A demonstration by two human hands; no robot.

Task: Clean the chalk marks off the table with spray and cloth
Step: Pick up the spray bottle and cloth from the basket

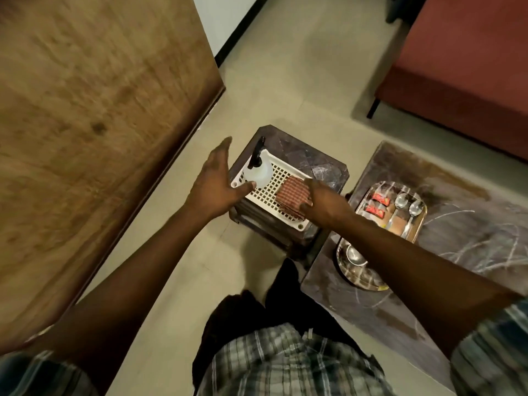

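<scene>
Spread left hand (217,184) nears spray bottle (258,172); right hand (321,205) half-hides cloth (293,192), grip unclear.

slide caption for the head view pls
Left hand opens toward spray bottle, right hand on folded cloth in white tray.

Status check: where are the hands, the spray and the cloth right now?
Left hand open beside spray bottle. Right hand open on folded cloth. Both in white basket. Chalked table carries tray, plate.
</scene>
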